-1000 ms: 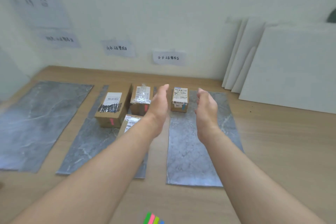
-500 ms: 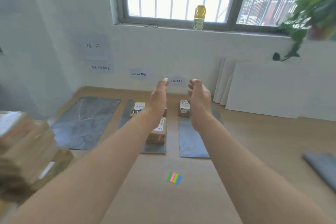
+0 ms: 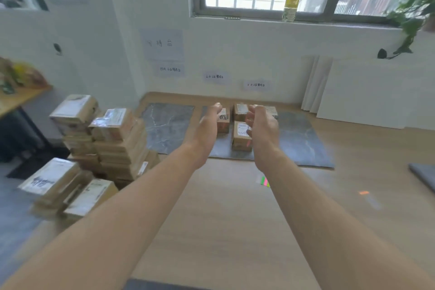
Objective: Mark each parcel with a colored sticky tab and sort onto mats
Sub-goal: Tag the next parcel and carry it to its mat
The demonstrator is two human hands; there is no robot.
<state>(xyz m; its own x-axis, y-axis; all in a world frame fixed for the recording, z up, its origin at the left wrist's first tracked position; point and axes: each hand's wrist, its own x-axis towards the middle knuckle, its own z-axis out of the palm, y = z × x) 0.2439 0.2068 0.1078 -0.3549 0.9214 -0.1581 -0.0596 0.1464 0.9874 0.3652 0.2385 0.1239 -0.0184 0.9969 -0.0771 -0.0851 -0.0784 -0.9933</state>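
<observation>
Head view. Both arms reach forward above the worktop [image 3: 223, 214]. The left hand [image 3: 207, 130] is held edge-on with fingers nearly straight. The right hand [image 3: 263, 126] has loosely curled fingers. The two are set a narrow gap apart, and neither holds or touches anything.

Three grey mats lie side by side at the far end: left mat [image 3: 167, 129], middle mat [image 3: 224, 156], right mat [image 3: 302, 141].

- **Middle mat:** carries three parcels: near parcel [image 3: 238, 142], with a reddish mark on its front face, far parcel [image 3: 240, 109], and left parcel [image 3: 224, 122], partly behind the left hand.
- **Right mat:** a fourth parcel [image 3: 273, 110] stands at its far end, half hidden by the right hand.
- **Left mat:** bare.

The tabs [image 3: 264, 181], green and pink, lie flat on the worktop nearer than the mats, just beside the right forearm.

A blurred stack [image 3: 115, 141] of further parcels rises at the worktop's left edge. Paper labels [image 3: 216, 76] are fixed to the wall behind the mats, and white boards [image 3: 367, 96] lean against it at right. A bottle [image 3: 291, 6] stands on the sill.
</observation>
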